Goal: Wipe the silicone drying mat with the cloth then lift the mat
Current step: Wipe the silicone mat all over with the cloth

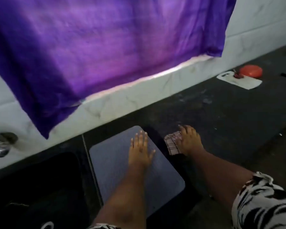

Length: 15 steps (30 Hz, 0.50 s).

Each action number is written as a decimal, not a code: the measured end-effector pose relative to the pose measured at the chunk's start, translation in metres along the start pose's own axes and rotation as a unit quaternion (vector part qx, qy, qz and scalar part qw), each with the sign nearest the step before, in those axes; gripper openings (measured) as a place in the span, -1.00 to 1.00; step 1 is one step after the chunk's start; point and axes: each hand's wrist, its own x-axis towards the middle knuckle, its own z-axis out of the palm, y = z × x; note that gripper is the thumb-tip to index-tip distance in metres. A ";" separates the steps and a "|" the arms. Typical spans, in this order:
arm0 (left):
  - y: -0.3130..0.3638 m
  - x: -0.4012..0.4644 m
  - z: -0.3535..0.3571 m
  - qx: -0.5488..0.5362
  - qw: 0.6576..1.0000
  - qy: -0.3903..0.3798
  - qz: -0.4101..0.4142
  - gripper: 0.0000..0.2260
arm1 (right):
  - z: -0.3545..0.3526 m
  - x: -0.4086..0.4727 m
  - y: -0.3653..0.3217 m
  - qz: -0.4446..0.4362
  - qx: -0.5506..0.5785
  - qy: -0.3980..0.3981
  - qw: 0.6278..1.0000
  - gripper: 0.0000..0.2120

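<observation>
On the dark counter (229,104), beside the sink (40,187), the grey silicone mat (116,162) is pressed flat by the straight-fingered left hand (141,150), while the checked cloth (172,144), just right of the mat, is covered by the right hand (189,140), fingers resting loosely on it.

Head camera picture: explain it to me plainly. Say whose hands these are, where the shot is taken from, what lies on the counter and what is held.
There is no machine here, only a person. The camera sits on their head and looks down over a dark counter. The left hand lies flat, fingers straight, on a grey mat beside a black sink. The right hand rests on a checked cloth lying just right of the mat. Further off lie a white cutting board and a red round thing. A purple curtain hangs on the wall above.
</observation>
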 end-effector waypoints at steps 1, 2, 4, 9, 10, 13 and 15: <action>0.011 -0.001 0.011 -0.016 1.000 -0.022 -0.002 -0.29 | 0.004 0.000 0.007 0.006 -0.003 -0.030 1.000 -0.42; 0.020 0.000 0.020 -0.037 0.999 -0.038 0.003 -0.30 | 0.009 0.000 0.013 -0.008 -0.010 -0.052 0.999 -0.39; 0.035 -0.002 0.038 -0.041 0.997 -0.057 0.011 -0.32 | 0.025 -0.003 0.025 -0.056 -0.033 -0.102 0.993 -0.29; 0.047 0.017 0.057 -0.040 0.998 -0.045 -0.017 -0.35 | 0.044 0.011 0.030 -0.166 -0.083 -0.149 0.971 -0.08; 0.048 0.019 0.058 -0.044 0.998 -0.041 -0.030 -0.35 | 0.047 0.015 0.029 -0.171 -0.086 -0.156 0.969 -0.10; 0.045 0.026 0.059 -0.065 0.995 -0.029 -0.069 -0.36 | 0.050 0.027 0.024 -0.160 -0.085 -0.141 0.973 -0.34; 0.041 0.026 0.058 -0.072 0.992 -0.015 -0.098 -0.36 | 0.051 0.037 0.021 -0.167 -0.111 -0.128 0.971 -0.50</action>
